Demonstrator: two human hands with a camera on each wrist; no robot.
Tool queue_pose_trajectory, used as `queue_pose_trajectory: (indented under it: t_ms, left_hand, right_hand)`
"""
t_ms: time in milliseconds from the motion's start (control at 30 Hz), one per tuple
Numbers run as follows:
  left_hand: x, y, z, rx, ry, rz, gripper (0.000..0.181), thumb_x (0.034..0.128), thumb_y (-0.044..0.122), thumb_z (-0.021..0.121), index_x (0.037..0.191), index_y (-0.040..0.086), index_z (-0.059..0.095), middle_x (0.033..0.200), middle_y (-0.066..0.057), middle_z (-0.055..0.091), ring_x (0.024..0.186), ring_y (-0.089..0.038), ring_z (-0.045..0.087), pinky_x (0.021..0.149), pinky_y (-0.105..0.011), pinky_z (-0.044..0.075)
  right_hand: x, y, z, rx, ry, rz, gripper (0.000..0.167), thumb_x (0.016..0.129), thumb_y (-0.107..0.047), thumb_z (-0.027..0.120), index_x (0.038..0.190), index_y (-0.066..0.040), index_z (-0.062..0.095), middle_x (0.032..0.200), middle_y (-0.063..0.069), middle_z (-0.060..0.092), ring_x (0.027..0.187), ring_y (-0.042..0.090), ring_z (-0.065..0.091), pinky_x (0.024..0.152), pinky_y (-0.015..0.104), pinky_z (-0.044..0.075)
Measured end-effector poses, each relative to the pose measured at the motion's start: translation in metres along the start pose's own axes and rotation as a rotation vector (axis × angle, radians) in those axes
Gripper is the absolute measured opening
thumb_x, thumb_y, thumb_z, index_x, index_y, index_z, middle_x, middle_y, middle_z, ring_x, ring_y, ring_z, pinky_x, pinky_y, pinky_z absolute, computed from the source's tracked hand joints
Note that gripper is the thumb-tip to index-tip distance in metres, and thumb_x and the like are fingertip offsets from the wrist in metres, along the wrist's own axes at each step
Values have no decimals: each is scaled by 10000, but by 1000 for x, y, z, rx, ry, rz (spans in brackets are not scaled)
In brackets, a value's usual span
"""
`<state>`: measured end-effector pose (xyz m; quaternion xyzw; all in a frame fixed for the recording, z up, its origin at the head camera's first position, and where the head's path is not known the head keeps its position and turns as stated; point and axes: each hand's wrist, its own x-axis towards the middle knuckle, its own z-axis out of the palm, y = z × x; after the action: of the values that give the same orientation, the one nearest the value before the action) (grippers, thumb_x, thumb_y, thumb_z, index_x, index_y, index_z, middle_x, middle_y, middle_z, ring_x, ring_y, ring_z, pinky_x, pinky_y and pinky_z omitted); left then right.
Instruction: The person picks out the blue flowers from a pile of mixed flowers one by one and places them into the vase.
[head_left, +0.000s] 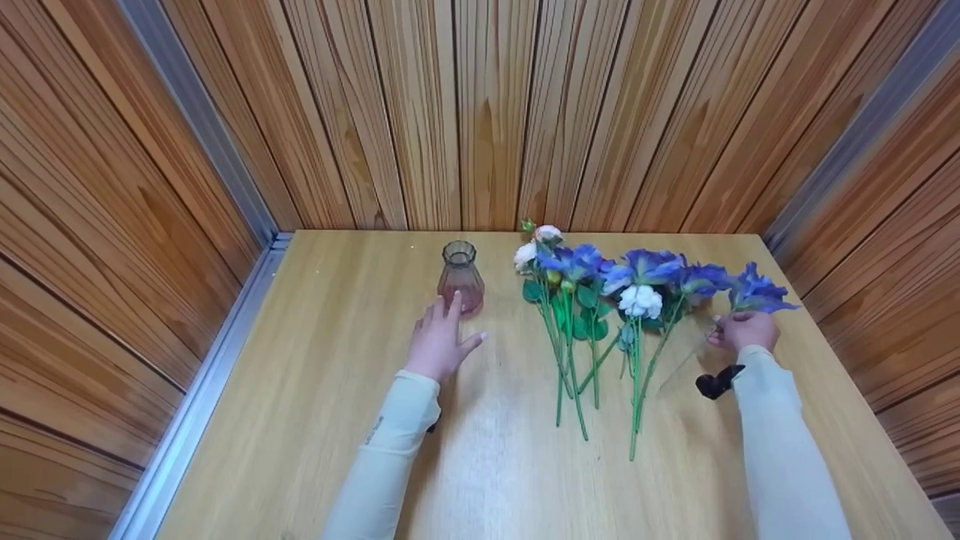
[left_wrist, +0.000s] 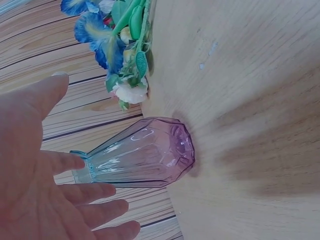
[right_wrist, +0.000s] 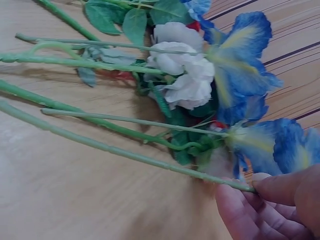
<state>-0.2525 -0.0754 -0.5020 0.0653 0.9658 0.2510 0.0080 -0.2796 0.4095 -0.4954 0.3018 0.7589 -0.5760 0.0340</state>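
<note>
A small faceted glass vase [head_left: 460,279], greyish at the neck and pink toward its base, stands upright near the back of the table. My left hand [head_left: 439,341] is in front of it with fingers spread; in the left wrist view the vase [left_wrist: 145,155] lies past the fingertips, and whether they touch it I cannot tell. My right hand [head_left: 744,331] pinches the green stem [right_wrist: 125,154] of a blue iris [head_left: 759,289] between thumb and fingers, just under the bloom. Left of that hand lie several other artificial flowers, blue irises [head_left: 649,268] and white blooms [head_left: 640,301].
Green stems [head_left: 570,367] of the lying flowers point toward the table's front. The wooden table [head_left: 315,420] meets a plank wall [head_left: 487,112] at the back, with plank walls at both sides. A dark strap piece [head_left: 718,382] hangs at the right wrist.
</note>
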Motion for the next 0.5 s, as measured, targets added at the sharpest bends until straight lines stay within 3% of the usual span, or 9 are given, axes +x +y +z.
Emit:
queue_pose_trajectory:
  t_ms: [267, 500]
  left_hand:
    - [0, 2, -2, 21, -21, -14, 850, 888, 576, 563, 1532, 155, 203, 1536, -217, 208, 1399, -395, 195, 1107, -541, 187]
    - [0, 3, -1, 14, -23, -17, 852, 886, 576, 565, 1532, 152, 205, 1543, -211, 198, 1405, -394, 178, 1107, -540, 190]
  right_hand:
    - [-4, -11, -5, 29, 47, -74, 424, 931, -71, 581, 1305, 92, 468, 686, -13, 616, 620, 162, 681, 649, 320, 564]
    - [-12, -21, -8, -13, 88, -100, 408, 947, -102, 563, 1320, 46, 490, 931, 93, 618, 657, 150, 677, 679, 306, 560]
